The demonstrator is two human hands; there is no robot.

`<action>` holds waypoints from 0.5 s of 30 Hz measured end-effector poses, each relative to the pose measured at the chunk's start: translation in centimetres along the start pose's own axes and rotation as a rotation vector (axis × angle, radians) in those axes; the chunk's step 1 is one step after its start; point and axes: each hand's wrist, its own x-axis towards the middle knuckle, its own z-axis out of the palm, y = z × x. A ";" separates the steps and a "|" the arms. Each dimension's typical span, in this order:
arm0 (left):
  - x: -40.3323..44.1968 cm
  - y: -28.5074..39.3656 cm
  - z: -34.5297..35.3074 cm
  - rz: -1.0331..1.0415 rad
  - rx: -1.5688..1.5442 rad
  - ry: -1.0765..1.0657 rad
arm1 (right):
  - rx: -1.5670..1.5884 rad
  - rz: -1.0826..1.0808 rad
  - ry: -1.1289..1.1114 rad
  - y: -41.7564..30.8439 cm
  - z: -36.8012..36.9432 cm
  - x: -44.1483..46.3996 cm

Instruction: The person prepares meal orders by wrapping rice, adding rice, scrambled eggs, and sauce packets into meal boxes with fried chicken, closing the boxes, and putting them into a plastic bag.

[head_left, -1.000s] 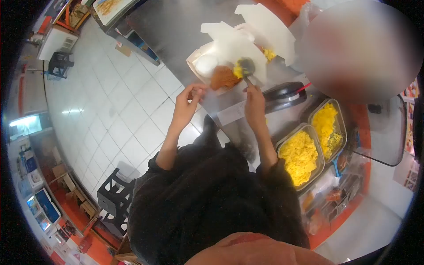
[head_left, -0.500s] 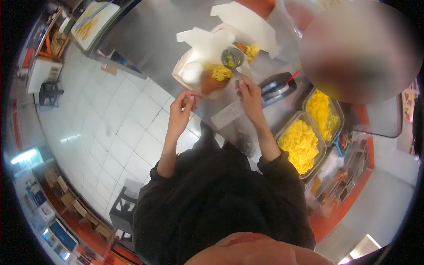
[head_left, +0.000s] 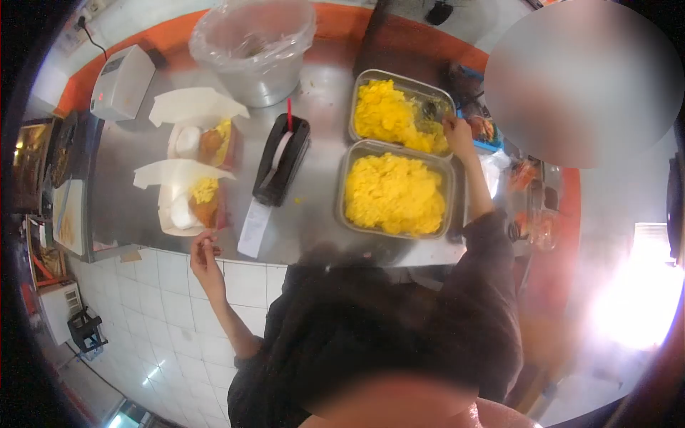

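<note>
My right hand grips the handle of a small ladle. Its round, dark bowl is down in the rear tray, among bright yellow crumbly food with a greenish patch near the ladle. My left hand, fingers loosely curled and nothing visible in them, hangs at the counter's front edge, close to the near corner of the front paper box. That lidded box stands open, holding a white rice mound, a brown fried piece and yellow crumbles on top.
Behind is another open paper box with similar food. A second tray of yellow food sits nearest me. Between boxes and trays lie a black device and a paper slip. A plastic-lined metal pot and white printer-like machine stand behind.
My view has turned right. My right hand has carried the ladle from over the front box into the rear tray. My left hand stays near the front box.
</note>
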 end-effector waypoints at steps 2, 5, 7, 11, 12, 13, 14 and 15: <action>-0.5 0.8 2.2 0.010 0.020 0.008 | -0.218 -0.178 -0.002 3.8 0.6 1.6; -1.8 2.2 5.9 0.004 -0.031 -0.054 | -0.335 -0.248 -0.220 6.4 2.5 4.0; -2.6 2.8 7.8 0.002 0.013 -0.097 | -0.370 -0.263 -0.334 5.3 2.9 3.8; -4.1 3.6 10.8 -0.017 0.015 -0.128 | -0.294 -0.336 -0.247 7.5 3.4 3.4; -4.3 3.4 11.3 -0.045 0.005 -0.153 | -0.184 -0.397 -0.257 8.4 4.1 3.2; -4.3 3.1 12.0 -0.035 0.033 -0.157 | -0.071 -0.457 -0.262 9.2 4.6 3.1; -4.3 3.5 12.6 -0.031 0.035 -0.150 | -0.067 -0.464 -0.260 9.1 4.1 3.3; -4.5 4.2 13.3 -0.034 0.031 -0.153 | 0.007 -0.329 -0.246 8.8 3.2 3.3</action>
